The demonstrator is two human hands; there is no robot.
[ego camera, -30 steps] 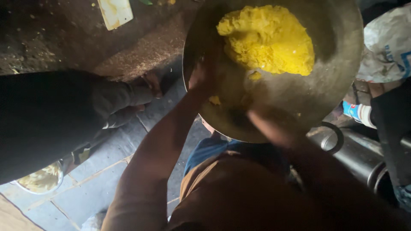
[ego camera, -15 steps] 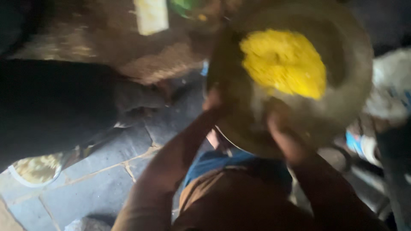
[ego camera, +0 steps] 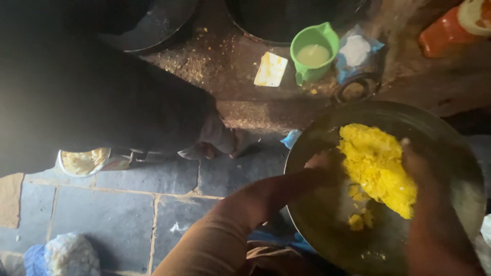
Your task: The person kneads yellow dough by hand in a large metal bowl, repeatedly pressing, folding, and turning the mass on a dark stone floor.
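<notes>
Left hand (ego camera: 321, 162): fingers resting inside the round metal pan (ego camera: 460, 153), grip shape not discernible | Right hand (ego camera: 415, 164): pressed on the yellow dough (ego camera: 376, 166), closure not discernible | Dough: between both hands, inside pan | Beyond the hands: green jug (ego camera: 313, 51), another person's hand (ego camera: 215, 140) on the stone floor (ego camera: 128, 214)

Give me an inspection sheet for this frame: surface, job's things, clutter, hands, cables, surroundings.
Surface: grey stone floor tiles, crumbs on the brown ledge.
Job's things: wide dark metal pan holding yellow dough.
Clutter: green jug with pale liquid, yellow-smeared card, plastic bag, orange container, bowl, cloth bundle.
Hands: left hand at the dough's edge; right hand on the dough.
Cables: nothing seen.
Surroundings: another person's foot; dark pots above.
</notes>
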